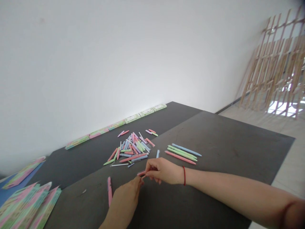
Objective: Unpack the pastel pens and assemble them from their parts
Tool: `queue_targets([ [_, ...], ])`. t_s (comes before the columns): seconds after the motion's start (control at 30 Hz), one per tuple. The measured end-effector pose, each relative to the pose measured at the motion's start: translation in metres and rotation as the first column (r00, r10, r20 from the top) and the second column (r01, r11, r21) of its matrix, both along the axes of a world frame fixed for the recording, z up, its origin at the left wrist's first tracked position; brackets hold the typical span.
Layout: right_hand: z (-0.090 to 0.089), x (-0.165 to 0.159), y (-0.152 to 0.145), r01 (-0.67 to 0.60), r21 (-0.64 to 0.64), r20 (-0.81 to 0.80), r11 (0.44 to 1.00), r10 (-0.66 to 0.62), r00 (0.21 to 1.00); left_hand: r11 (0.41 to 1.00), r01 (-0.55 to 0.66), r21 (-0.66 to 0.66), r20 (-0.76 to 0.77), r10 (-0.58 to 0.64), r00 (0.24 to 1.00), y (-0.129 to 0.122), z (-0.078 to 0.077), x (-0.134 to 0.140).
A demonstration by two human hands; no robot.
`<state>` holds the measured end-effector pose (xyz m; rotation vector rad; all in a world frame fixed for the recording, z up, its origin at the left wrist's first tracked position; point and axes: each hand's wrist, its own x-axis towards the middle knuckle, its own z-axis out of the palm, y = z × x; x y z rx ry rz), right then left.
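Observation:
My right hand (163, 170), a red cord at its wrist, is closed in a pinch over the dark table. Its fingertips meet those of my left hand (127, 197), also closed. A small pink pen part (141, 173) shows at the right fingertips; how it sits in the fingers is partly hidden. Just left of my left hand lies a pink pen (109, 190). Beyond the hands is a loose pile of pink, green, blue and purple pen parts (132, 149). A short blue piece (158, 154) rests behind my right hand.
Right of the pile, a blue pen (186, 149), green pens (182, 153) and a pink pen (180, 157) lie side by side. Flat boxes (116, 124) line the wall edge of the table (226, 146). More printed packs (26, 206) overlap at the lower left. Wooden racks (276, 63) stand far right.

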<state>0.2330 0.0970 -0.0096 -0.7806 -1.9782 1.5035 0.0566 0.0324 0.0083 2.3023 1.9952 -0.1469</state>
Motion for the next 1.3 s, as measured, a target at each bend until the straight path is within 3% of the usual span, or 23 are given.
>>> queue_targets([
  [0.27,-0.003,0.0,0.0,0.013,-0.011,-0.001,1.0,-0.013,1.0,0.999,-0.02,0.047,0.067,0.017,0.998,0.0,-0.004,-0.001],
  [0.67,-0.009,-0.001,-0.001,0.007,0.005,0.013,1.0,-0.007,1.0,0.995,0.002,0.095,-0.013,-0.001,1.0,0.0,-0.007,-0.002],
  [0.87,-0.008,0.0,-0.003,0.028,0.101,0.05,0.994,-0.034,0.998,0.999,0.005,0.038,-0.003,-0.005,1.0,-0.002,-0.002,0.002],
  [1.07,-0.009,-0.002,-0.007,-0.033,0.09,0.032,0.995,0.031,0.999,1.0,0.01,-0.006,0.0,-0.01,1.0,-0.001,-0.005,0.006],
  [1.17,-0.012,-0.004,-0.009,-0.05,0.15,0.015,0.987,0.048,0.999,0.997,0.038,-0.072,0.012,-0.037,0.999,0.002,-0.006,0.009],
  [1.3,-0.012,-0.003,-0.01,-0.019,0.343,0.066,0.939,-0.004,0.998,0.998,-0.004,-0.058,0.02,0.005,1.0,0.0,-0.006,0.013],
])
